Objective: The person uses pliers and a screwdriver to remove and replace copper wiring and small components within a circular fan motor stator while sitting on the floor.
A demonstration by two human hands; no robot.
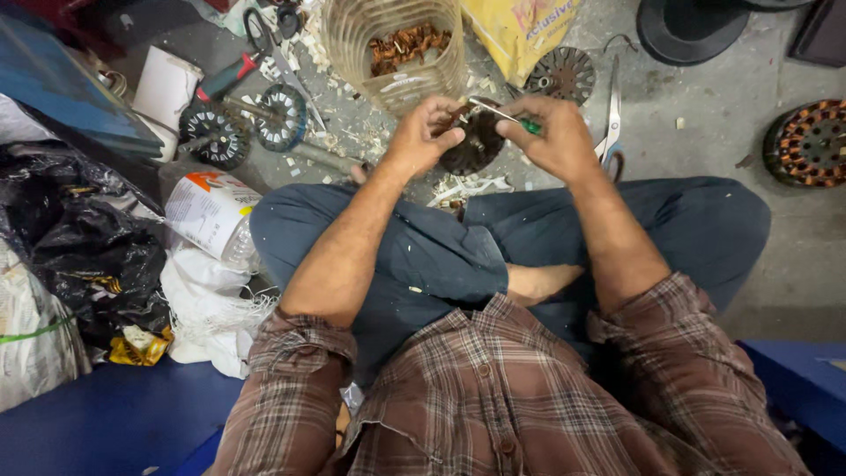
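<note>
The left hand (421, 134) is curling its fingers around the rim of a dark round motor core (476, 145), gripping it from the left and holding it up above the crossed legs, in front of the knees. The right hand (553, 134) is closing tight on a thin metal tool with a green handle (504, 115), its tip lying across the top of the core toward the left fingers (whether the tip is actually touching the core is hard to tell). Just beyond the hands a clear plastic jar (397, 48) is standing on the floor with copper scraps (407, 44) inside. A pair of scissors (611, 119) is lying just right of the right hand, and another slotted disc (562, 75) is resting near a yellow bag (520, 26). Further left, two round cores (247, 125) are sitting among white paper scraps, and a copper-wound ring (809, 143) is lying well apart at the far right.
</note>
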